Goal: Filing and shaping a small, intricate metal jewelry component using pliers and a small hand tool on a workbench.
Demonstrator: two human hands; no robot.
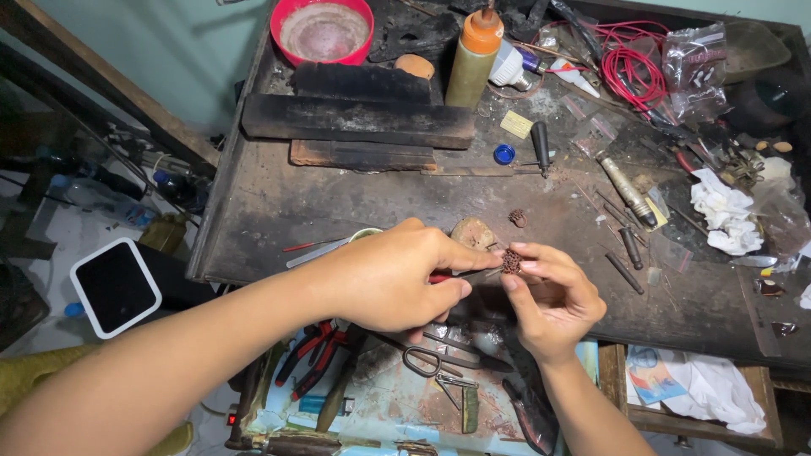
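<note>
Fingers [541, 268] of the right hand [553, 304] pinch a small, ridged brown bead [511, 261] above the dark table [279, 211]; left hand [389, 274] grips a red-handled tool [443, 277] against it. Likely light, hard, best held by its sides

Red-handled slender tool [446, 277]: mostly covered by the left hand [390, 279], its tip hidden behind the small brown knobbly bead [511, 261]. Bead too small for its surface detail to be resolved; the right hand's [553, 302] grip covers its far side. Dark scorched wooden tabletop [279, 211]: right edge cut off. Open drawer [405, 405] contents partly hidden beneath both forearms; lower part cropped by the frame.
</note>
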